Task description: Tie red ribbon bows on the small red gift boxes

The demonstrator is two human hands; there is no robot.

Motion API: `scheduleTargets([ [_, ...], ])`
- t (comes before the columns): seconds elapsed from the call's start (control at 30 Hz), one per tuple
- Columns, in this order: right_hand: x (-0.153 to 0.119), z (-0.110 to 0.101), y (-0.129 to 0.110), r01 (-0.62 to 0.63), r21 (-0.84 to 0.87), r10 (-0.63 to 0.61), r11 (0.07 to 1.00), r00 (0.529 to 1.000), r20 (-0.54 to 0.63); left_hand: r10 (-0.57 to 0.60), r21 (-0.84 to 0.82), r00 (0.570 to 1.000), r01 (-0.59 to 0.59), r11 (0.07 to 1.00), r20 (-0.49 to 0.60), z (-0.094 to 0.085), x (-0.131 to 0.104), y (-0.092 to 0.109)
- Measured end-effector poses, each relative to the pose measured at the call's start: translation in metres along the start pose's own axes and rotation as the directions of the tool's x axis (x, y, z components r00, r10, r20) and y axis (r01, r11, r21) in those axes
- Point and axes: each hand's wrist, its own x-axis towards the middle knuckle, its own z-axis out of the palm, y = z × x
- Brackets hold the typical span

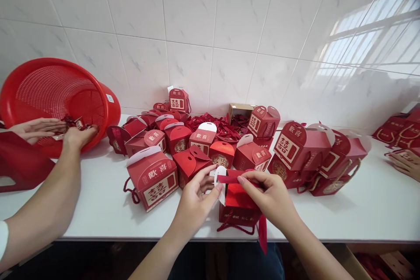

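My left hand (198,192) pinches the white-backed flap (222,174) of a red box (241,203), which sits near the front edge of the white table (367,223). My right hand (269,194) has its thumb and fingers closed on a red ribbon (229,178) (it reaches right to the flap). More red boxes (160,179) stand behind my 2 hands. Leftward, another person's 2 hands (80,135) are at a red basket's (114,113) mouth.

on table (114,223): plastic basket (113,107) left, gift box (238,215) before other boxes (190,164), ribbon pile (206,123) behind middle ones, tiled wall (197,8) at back.
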Motion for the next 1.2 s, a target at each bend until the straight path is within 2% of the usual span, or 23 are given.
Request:
scheduleTargets([
  [0.13,0.002,0.009,-0.002,0.054,-0.119,-0.056,0.991,0.998,-0.015,0.003,0.034,1.000,-0.003,0.999,0.000,0.002,-0.002,-0.003],
  [0.3,0.002,0.017,-0.005,0.198,-0.378,-0.211,0.904,0.977,0.007,0.029,0.140,0.999,-0.023,0.990,-0.038,0.000,-0.004,0.002],
  [0.4,-0.004,0.008,0.000,0.262,-0.425,-0.358,0.866,0.919,-0.165,0.028,0.249,0.997,-0.010,0.968,-0.072,-0.011,-0.013,-0.001],
  [0.47,-0.014,-0.003,0.009,0.247,-0.409,-0.379,0.878,0.882,-0.280,0.021,0.390,0.994,0.024,0.920,-0.111,-0.023,-0.026,-0.010],
  [0.53,-0.028,-0.013,0.020,0.200,-0.357,-0.309,0.913,0.908,-0.283,0.041,0.588,0.991,0.041,0.808,-0.125,-0.037,-0.045,-0.024],
  [0.6,-0.044,-0.019,0.031,0.129,-0.302,-0.195,0.944,0.960,-0.200,0.105,0.756,0.991,-0.004,0.655,-0.085,-0.048,-0.066,-0.040],
  [0.7,-0.064,-0.019,0.044,0.028,-0.248,-0.056,0.968,0.993,-0.104,0.192,0.876,0.981,-0.097,0.473,0.005,-0.057,-0.092,-0.058],
  [0.83,-0.073,-0.014,0.053,-0.070,-0.193,0.039,0.979,0.987,-0.159,0.230,0.931,0.973,-0.071,0.358,-0.014,-0.061,-0.104,-0.063],
  [0.93,-0.073,-0.014,0.058,-0.120,-0.145,0.107,0.982,0.990,-0.093,0.228,0.950,0.968,0.029,0.311,-0.104,-0.070,-0.104,-0.055],
  [1.0,-0.074,-0.014,0.060,-0.143,-0.129,0.138,0.981,0.989,-0.048,0.228,0.944,0.960,0.087,0.317,-0.165,-0.078,-0.106,-0.045],
  [1.07,-0.074,-0.014,0.061,-0.175,-0.100,0.173,0.979,0.984,-0.033,0.265,0.921,0.937,0.122,0.369,-0.230,-0.081,-0.109,-0.032],
  [1.13,-0.073,-0.013,0.062,-0.217,-0.042,0.216,0.975,0.976,-0.030,0.309,0.869,0.913,0.088,0.488,-0.266,-0.077,-0.111,-0.017],
  [1.2,-0.069,-0.011,0.062,-0.258,0.044,0.259,0.965,0.965,-0.037,0.252,0.747,0.946,-0.018,0.665,-0.202,-0.064,-0.109,-0.002],
])
